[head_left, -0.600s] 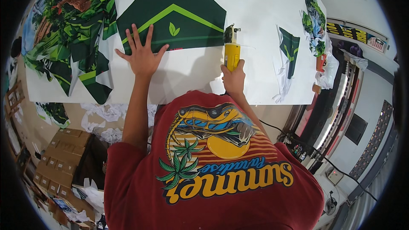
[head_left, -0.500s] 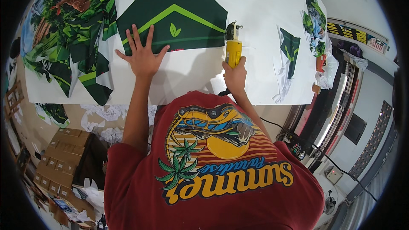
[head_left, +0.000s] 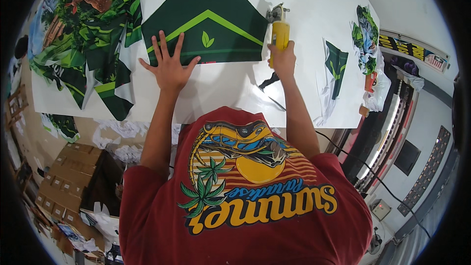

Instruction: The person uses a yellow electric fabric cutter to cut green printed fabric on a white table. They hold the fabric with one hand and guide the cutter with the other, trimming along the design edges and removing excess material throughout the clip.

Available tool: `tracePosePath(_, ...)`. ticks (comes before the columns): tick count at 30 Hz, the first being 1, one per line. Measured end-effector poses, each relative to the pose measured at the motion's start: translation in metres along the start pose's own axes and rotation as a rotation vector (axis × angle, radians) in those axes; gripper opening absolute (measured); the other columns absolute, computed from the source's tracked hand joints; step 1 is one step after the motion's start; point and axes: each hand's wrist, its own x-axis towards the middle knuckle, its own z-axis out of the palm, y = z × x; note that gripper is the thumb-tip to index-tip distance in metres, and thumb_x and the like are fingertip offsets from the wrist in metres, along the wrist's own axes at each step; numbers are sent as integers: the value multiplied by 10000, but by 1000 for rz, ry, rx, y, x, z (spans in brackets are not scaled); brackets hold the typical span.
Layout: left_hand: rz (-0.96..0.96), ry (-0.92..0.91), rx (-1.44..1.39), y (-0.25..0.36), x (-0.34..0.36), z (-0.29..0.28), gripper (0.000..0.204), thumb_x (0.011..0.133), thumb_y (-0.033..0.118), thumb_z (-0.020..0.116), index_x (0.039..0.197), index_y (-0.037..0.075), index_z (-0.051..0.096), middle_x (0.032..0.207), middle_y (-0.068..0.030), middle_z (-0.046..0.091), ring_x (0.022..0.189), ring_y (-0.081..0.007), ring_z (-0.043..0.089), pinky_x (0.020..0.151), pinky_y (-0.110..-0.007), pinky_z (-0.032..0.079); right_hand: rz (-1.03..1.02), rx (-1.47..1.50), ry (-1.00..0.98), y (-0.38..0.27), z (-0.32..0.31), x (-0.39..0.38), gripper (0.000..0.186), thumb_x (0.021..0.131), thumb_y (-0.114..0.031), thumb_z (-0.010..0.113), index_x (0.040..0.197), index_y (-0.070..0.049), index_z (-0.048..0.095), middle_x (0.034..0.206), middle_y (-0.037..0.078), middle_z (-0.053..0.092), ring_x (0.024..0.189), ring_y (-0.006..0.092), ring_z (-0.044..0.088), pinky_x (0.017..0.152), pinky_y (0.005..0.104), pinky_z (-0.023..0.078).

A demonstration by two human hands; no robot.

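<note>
My left hand [head_left: 169, 64] lies flat with fingers spread on the lower edge of a dark green printed fabric panel [head_left: 206, 14] with a light green chevron and leaf mark, on white sheet material over the table [head_left: 314, 0]. My right hand [head_left: 282, 59] grips a yellow handheld electric cutter [head_left: 279, 32] standing at the panel's right edge. The cutter's black cord [head_left: 274, 100] trails back toward me across the white sheet.
A heap of green printed fabric pieces [head_left: 83, 29] lies at the table's left. More cut pieces [head_left: 336, 59] and scraps [head_left: 364, 32] sit at the right. Cardboard boxes [head_left: 68, 176] and white offcuts [head_left: 122, 130] are on the floor at the left. Machines [head_left: 392, 132] stand at the right.
My right hand has pushed the yellow cutter forward along the panel's right edge, away from me. My left hand stays flat on the panel.
</note>
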Motion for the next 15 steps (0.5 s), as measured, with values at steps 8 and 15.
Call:
tracePosePath(8, -515, 780, -829, -114, 90, -85, 374, 1213, 202, 832, 1482, 3, 665, 1349, -170, 787, 1150, -318, 801, 1003, -482, 674, 125, 838, -33, 54, -71, -20, 456, 1123, -229, 863, 1420, -11, 594, 1018, 197, 767, 717, 278, 775, 631, 428, 672)
tracePosePath(15, 28, 495, -18, 1, 106, -48, 698, 1188, 482, 856, 1689, 40, 654, 1747, -265, 601, 1691, -530, 520, 1373, -656, 472, 108, 1098, 108, 170, -189, -113, 486, 1170, -272, 809, 1522, -38, 570, 1137, 235, 774, 832, 309, 801, 742, 452, 708)
